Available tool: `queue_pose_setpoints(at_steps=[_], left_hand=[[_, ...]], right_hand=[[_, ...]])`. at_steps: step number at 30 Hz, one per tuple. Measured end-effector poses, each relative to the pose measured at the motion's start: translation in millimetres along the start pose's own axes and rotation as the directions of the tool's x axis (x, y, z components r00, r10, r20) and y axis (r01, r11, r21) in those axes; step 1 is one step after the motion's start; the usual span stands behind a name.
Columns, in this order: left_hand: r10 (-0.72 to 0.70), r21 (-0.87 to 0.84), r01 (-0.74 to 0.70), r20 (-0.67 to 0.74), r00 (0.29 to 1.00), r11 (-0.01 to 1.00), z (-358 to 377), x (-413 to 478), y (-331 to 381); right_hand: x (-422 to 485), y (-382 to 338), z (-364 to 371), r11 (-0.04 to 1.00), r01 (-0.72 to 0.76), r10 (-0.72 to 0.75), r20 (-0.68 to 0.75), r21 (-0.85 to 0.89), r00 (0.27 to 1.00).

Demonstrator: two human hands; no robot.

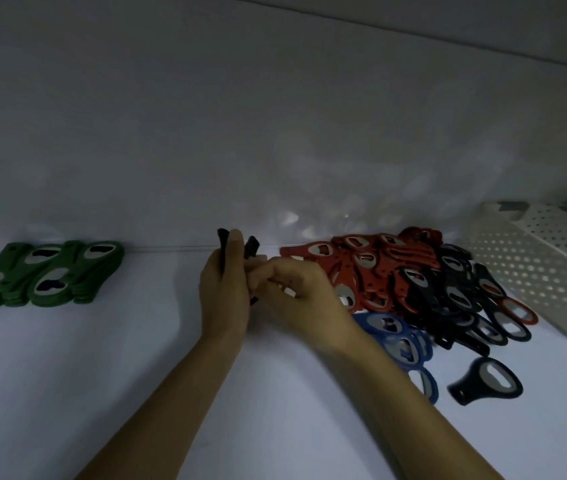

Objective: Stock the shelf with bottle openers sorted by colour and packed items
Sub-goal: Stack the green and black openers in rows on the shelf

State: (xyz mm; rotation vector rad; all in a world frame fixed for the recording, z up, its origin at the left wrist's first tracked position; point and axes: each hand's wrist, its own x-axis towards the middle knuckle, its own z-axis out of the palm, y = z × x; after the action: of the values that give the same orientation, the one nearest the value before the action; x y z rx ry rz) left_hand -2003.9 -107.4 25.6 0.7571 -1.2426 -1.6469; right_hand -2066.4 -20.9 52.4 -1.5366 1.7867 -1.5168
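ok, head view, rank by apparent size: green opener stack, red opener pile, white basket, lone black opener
Largest: white basket, cropped at edge
Next: green opener stack, red opener pile, too alike to rank
Smallest: lone black opener, though nearest

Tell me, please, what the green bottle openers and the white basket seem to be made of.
The green openers look like matt moulded plastic: flat, even colour, no glare. Each head has a pale, reflecting oval inset, probably metal. The white basket is probably plastic too: thin walls pierced by regular rows of small holes, with a dull finish.
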Motion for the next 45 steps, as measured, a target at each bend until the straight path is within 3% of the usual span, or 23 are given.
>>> queue_pose_setpoints(at_steps=[2, 4, 8, 9, 11, 12, 13, 16, 18, 21, 24, 26, 29, 32, 37, 40, 45], left_hand=[[0.004, 0.019, -0.004, 0.029, 1.0, 1.0, -0.9, -0.1, -0.3], [0.05, 0.052, -0.053, 0.069, 0.996, 0.997, 4.0, -5.7, 1.3], [0.15, -0.026, -0.148, 0.216, 0.965, 0.989, 18.6, -25.2, 11.7], [0.142, -0.049, -0.133, 0.27, 0.952, 0.99, 22.6, -31.3, 12.6], [0.087, -0.042, -0.077, 0.381, 0.921, 0.996, 33.6, -46.3, 9.4], [0.051, -0.037, -0.039, 0.424, 0.904, 0.999, 39.5, -53.9, 6.3], [0.012, -0.035, 0.005, 0.451, 0.893, 0.999, 43.0, -59.5, 2.7], [-0.072, -0.024, 0.094, 0.47, 0.88, 0.995, 48.0, -62.9, -6.8], [-0.068, 0.021, 0.065, 0.454, 0.888, 0.998, 45.6, -58.5, -12.6], [-0.066, 0.023, 0.062, 0.488, 0.87, 0.998, 42.1, -56.0, -12.5], [-0.101, 0.028, 0.101, 0.53, 0.842, 0.994, 41.6, -56.7, -9.9], [-0.124, 0.027, 0.13, 0.538, 0.834, 0.991, 41.1, -56.1, -8.9], [-0.155, 0.025, 0.169, 0.541, 0.827, 0.985, 39.8, -54.4, -7.5], [-0.182, 0.015, 0.207, 0.541, 0.821, 0.978, 39.8, -53.5, -4.8], [-0.195, -0.018, 0.239, 0.523, 0.83, 0.971, 40.5, -52.5, -5.2], [-0.19, -0.027, 0.242, 0.538, 0.821, 0.97, 40.5, -51.8, -6.2], [-0.266, -0.077, 0.363, 0.544, 0.796, 0.929, 39.8, -40.6, -9.1]], right_hand=[[0.3, -2.2, -4.0, 0.999, -0.018, 0.019, 0.017, -0.036, 1.0], [0.3, -7.3, -15.3, 0.997, -0.069, 0.066, -0.064, -0.043, 0.996], [-17.9, -4.0, -52.9, 0.947, -0.192, 0.084, -0.381, -0.255, 0.921], [-28.1, 2.7, -66.6, 0.872, -0.261, 0.04, -0.471, -0.414, 0.881], [-51.3, 17.0, -95.0, 0.557, -0.468, -0.013, -0.57, -0.686, 0.821], [-61.5, 23.3, -106.3, 0.418, -0.554, 0.033, -0.598, -0.72, 0.801], [-68.8, 27.8, -112.4, 0.369, -0.605, 0.088, -0.621, -0.705, 0.779], [-74.4, 31.9, -116.0, 0.537, -0.55, 0.068, -0.618, -0.639, 0.783], [-72.3, 35.2, -112.4, 0.592, -0.506, 0.037, -0.606, -0.627, 0.795], [-72.2, 37.3, -104.2, 0.581, -0.533, 0.029, -0.638, -0.615, 0.769], [-73.2, 32.5, -101.7, 0.493, -0.517, -0.128, -0.646, -0.699, 0.752], [-72.3, 29.9, -98.3, 0.455, -0.502, -0.158, -0.622, -0.735, 0.767], [-72.2, 28.7, -93.5, 0.558, -0.448, -0.152, -0.617, -0.698, 0.772], [-72.1, 22.3, -87.9, 0.741, -0.236, -0.272, -0.603, -0.628, 0.75], [-69.7, 19.7, -80.2, 0.719, -0.107, -0.449, -0.577, -0.687, 0.682], [-67.4, 19.4, -74.4, 0.779, 0.04, -0.454, -0.518, -0.626, 0.725], [-67.0, 24.7, -66.1, 0.696, 0.185, -0.424, -0.189, -0.694, 0.886]])
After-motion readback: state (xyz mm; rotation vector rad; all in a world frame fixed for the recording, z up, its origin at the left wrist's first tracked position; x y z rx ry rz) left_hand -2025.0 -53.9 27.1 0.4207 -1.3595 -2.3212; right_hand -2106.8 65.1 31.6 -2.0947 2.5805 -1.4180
